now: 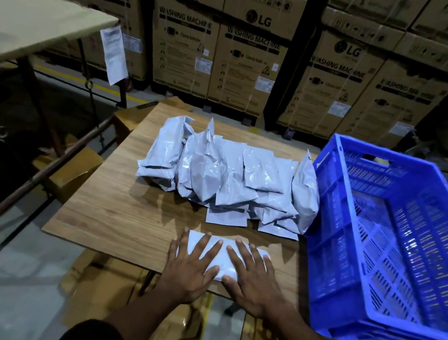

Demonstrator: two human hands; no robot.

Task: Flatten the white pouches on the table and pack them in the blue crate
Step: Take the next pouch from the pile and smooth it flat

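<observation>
One white pouch (222, 258) lies flat near the front edge of the wooden table (121, 212). My left hand (190, 265) presses on its left half with fingers spread and straight. My right hand (253, 278) presses on its right half the same way. Behind it, a heap of several puffy white pouches (227, 176) covers the middle of the table, some standing on end. The blue crate (399, 246) sits at the table's right side, tilted, and nothing shows inside it.
Stacked cardboard washing-machine boxes (250, 55) form a wall behind the table. A pale table (34, 19) with dark metal legs stands to the left. Flattened cardboard (114, 285) lies on the floor under the table's front edge.
</observation>
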